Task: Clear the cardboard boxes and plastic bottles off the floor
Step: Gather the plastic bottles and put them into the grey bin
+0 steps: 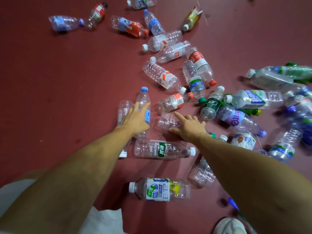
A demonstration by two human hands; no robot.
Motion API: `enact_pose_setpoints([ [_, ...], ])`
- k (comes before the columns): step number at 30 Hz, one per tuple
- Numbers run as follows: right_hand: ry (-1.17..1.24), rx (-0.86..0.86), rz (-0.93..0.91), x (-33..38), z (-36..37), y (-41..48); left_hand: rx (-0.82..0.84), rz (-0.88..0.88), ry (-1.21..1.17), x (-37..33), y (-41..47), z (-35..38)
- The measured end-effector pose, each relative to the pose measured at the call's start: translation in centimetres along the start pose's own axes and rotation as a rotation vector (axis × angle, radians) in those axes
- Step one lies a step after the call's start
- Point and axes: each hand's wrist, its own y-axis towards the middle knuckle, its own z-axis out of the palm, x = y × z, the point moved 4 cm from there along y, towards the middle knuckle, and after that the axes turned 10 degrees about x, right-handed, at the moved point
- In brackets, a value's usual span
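red floor (67,81): many empty plastic bottles (170,52) lie on their sides, scattered from the far edge to the near right and thickest at the right. the person bends over them, both bare arms stretched forward and down.

left hand (135,118): palm down on the blue-cap bottle (143,97), which lies with its cap pointing away. the fingers are straight and close together, laid along the bottle body. the thumb is hidden, so i cannot tell whether there is a grip. a clear bottle (124,108) lies just beside this hand, on its left.

right hand (190,125): at the crushed bottle (166,121), which lies between the two hands. the index finger is straight, the thumb is spread wide at the bottle's near side, and the other fingers are bent. nothing is pinched.

green-label bottle (162,149): lies crosswise on the floor, nearer the person than both hands, cap to the right.

white shoe (229,225): on the floor at the near right edge.
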Motion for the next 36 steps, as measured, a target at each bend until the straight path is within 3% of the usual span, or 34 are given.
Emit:
enact_pose_setpoints([
  [8,-0.077,0.011,-0.053,-0.7,0.4,-0.4,0.058,-0.031,-0.162,-0.1,0.7,1.0],
  [14,0.012,-0.090,0.046,-1.9,0.0,-0.3,0.088,-0.103,-0.380,-0.1,1.0,1.3],
  [19,0.093,0.010,-0.044,-2.6,0.6,-0.3,0.119,-0.103,-0.321,-0.8,1.0,1.7],
  [24,-0.065,0.110,-0.134,-2.7,0.4,-0.6,0.130,-0.057,-0.255,-2.3,1.1,1.7],
  [36,-0.013,0.088,-0.083,-3.9,-0.2,-0.6,0.200,-0.065,-0.176,-1.8,1.2,2.3],
])
